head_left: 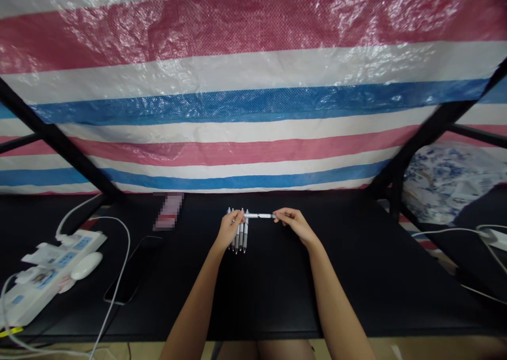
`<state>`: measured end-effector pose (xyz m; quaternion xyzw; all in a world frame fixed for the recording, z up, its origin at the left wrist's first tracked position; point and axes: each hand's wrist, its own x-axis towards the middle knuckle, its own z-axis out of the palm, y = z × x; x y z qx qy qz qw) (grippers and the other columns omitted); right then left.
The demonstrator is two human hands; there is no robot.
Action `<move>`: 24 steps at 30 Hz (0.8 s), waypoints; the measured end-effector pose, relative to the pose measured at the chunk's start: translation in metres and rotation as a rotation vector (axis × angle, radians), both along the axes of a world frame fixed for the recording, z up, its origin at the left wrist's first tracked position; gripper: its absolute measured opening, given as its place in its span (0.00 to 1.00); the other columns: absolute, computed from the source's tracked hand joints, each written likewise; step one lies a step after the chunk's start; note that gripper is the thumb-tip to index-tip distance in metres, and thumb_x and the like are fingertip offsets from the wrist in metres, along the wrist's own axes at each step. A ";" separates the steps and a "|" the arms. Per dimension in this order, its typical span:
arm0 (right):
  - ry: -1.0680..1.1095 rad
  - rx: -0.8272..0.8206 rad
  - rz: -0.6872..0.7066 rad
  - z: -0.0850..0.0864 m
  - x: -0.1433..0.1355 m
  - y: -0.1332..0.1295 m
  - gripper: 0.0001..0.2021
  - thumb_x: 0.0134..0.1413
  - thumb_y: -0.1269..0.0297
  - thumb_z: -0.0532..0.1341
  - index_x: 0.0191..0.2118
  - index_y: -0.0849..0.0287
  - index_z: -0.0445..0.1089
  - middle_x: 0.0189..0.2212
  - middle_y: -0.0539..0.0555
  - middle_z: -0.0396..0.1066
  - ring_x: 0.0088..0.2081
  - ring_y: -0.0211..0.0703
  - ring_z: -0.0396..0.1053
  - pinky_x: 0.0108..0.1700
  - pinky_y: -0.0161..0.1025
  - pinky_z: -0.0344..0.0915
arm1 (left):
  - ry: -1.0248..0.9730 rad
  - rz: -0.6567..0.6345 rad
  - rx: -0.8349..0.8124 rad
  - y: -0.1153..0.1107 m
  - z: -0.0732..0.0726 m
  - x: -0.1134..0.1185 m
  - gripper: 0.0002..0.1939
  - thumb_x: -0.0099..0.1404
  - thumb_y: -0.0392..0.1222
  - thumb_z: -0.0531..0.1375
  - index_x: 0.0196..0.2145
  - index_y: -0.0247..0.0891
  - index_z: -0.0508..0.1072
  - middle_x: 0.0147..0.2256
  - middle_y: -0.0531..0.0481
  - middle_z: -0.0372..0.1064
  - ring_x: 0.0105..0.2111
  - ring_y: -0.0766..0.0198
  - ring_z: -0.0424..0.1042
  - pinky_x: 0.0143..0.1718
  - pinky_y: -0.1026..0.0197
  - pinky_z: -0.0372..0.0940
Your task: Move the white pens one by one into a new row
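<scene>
A white and grey pen [259,216] is held level between both hands, above the black tabletop. My left hand [231,228] pinches its left end, and my right hand [292,223] pinches its right end with the fingertips. Beneath and beside my left hand, several similar pens [241,238] lie side by side, their grey grips and tips pointing toward me. My left hand partly hides the pens at the left of this row.
A white power strip [59,267] with plugs and cables lies at the left, near a black phone [134,269]. A pink blurred packet [169,211] lies farther back. A striped plastic sheet [245,138] hangs behind, between black frame bars [75,149]. Bagged cloth [451,175] sits at the right.
</scene>
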<state>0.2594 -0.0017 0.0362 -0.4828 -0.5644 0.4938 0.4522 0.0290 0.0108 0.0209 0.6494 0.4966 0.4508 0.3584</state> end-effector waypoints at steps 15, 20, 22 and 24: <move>-0.017 -0.033 0.034 -0.002 0.002 0.000 0.23 0.47 0.50 0.62 0.46 0.61 0.67 0.21 0.51 0.71 0.21 0.36 0.61 0.27 0.36 0.56 | 0.010 0.040 0.025 0.005 -0.008 -0.004 0.21 0.63 0.53 0.50 0.21 0.37 0.67 0.22 0.51 0.66 0.25 0.65 0.66 0.31 0.63 0.59; 0.006 -0.052 0.021 -0.004 0.005 0.001 0.18 0.40 0.54 0.66 0.37 0.60 0.69 0.26 0.52 0.73 0.29 0.41 0.68 0.31 0.37 0.58 | -0.007 0.037 0.023 0.007 -0.011 -0.006 0.21 0.63 0.53 0.49 0.21 0.37 0.66 0.21 0.52 0.65 0.24 0.66 0.65 0.30 0.63 0.58; 0.003 -0.051 0.018 -0.004 0.005 0.001 0.18 0.40 0.54 0.66 0.37 0.60 0.70 0.26 0.53 0.73 0.30 0.41 0.68 0.31 0.37 0.58 | -0.007 0.039 0.024 0.007 -0.011 -0.005 0.21 0.63 0.53 0.49 0.21 0.37 0.66 0.21 0.52 0.65 0.24 0.66 0.65 0.31 0.63 0.58; -0.018 -0.031 0.019 -0.004 0.005 0.001 0.17 0.43 0.52 0.65 0.35 0.60 0.70 0.25 0.52 0.72 0.28 0.40 0.67 0.31 0.37 0.58 | -0.012 0.038 0.026 0.007 -0.012 -0.005 0.21 0.63 0.53 0.49 0.21 0.37 0.66 0.22 0.52 0.65 0.25 0.65 0.65 0.31 0.63 0.58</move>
